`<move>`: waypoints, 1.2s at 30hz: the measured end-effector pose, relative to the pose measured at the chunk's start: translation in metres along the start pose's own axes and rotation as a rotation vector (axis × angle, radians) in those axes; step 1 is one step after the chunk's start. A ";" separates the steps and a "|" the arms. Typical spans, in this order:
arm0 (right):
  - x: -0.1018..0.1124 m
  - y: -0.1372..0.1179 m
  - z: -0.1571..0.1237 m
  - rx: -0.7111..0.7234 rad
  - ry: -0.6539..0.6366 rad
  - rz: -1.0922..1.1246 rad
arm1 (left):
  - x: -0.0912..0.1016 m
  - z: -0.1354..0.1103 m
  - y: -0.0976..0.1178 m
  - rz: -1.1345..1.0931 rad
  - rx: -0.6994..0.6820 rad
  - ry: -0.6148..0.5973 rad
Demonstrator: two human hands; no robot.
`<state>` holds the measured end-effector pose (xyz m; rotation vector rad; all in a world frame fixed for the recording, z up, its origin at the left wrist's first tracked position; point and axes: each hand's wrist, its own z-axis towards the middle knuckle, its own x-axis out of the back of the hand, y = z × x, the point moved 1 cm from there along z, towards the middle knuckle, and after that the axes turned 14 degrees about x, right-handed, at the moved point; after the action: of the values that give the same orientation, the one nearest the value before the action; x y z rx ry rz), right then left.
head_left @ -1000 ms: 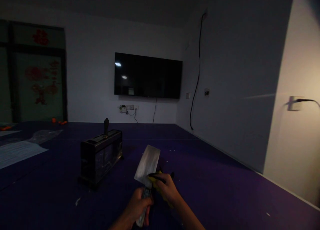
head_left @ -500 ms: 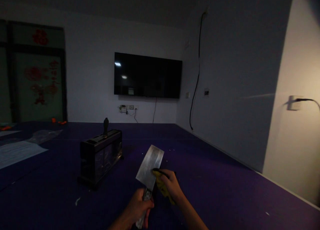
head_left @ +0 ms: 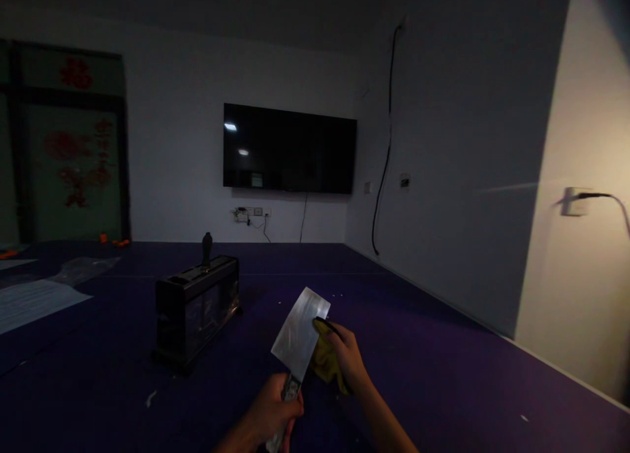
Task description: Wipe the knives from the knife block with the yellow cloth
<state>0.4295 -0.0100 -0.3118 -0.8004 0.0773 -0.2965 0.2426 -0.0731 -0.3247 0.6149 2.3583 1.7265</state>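
Cleaver [head_left: 299, 338]: broad, grey metal blade [head_left: 301, 331], faint streaks, angled up above purple surface [head_left: 418, 361], right of black box [head_left: 171, 318]. Left hand [head_left: 273, 407] closed round its handle [head_left: 291, 388], covering much of it; handle's lower end dim, near bottom of view. Right hand [head_left: 348, 354] pinches yellow cloth [head_left: 325, 362] against blade's right edge; folds partly hidden by that hand. Low light, box details unclear.

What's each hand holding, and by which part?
Left hand: the cleaver, by its handle. Right hand: a yellow-and-black cloth, by its upper part, the rest hanging.
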 end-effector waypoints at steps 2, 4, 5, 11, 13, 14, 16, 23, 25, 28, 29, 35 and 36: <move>0.002 -0.001 0.002 -0.027 -0.006 0.031 | 0.000 -0.001 0.003 0.035 0.011 -0.022; 0.004 -0.002 0.005 -0.048 -0.005 0.057 | 0.001 -0.001 0.004 0.052 0.034 -0.035; 0.006 -0.002 0.006 -0.055 0.007 0.065 | 0.001 -0.001 0.004 0.051 0.039 -0.031; 0.013 0.003 0.011 -0.073 0.093 0.101 | -0.002 -0.006 0.003 0.067 0.049 0.017; 0.015 0.006 0.012 -0.072 0.111 0.101 | -0.002 -0.008 0.005 0.074 0.053 0.024; 0.015 0.006 0.013 -0.069 0.118 0.101 | -0.002 -0.008 0.006 0.076 0.051 0.027; 0.016 0.007 0.014 -0.064 0.129 0.105 | -0.002 -0.008 0.008 0.082 0.048 0.027; 0.006 0.008 0.011 -0.074 0.078 0.136 | -0.001 0.001 0.000 0.092 0.024 0.046; 0.003 0.008 0.009 -0.056 0.039 0.129 | 0.000 0.003 -0.001 0.092 0.004 0.037; 0.001 0.008 0.007 -0.050 -0.012 0.121 | 0.000 0.003 -0.001 0.072 -0.018 0.040; 0.000 0.008 0.007 -0.053 -0.025 0.119 | 0.000 0.003 -0.001 0.061 -0.020 0.033; -0.002 0.010 0.009 -0.012 -0.049 0.089 | 0.000 0.002 -0.001 0.050 0.006 0.048; -0.003 0.009 0.008 -0.008 -0.057 0.084 | 0.000 0.002 0.000 0.050 0.008 0.052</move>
<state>0.4307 0.0025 -0.3128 -0.8106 0.0581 -0.1937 0.2434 -0.0719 -0.3257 0.6432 2.4058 1.7749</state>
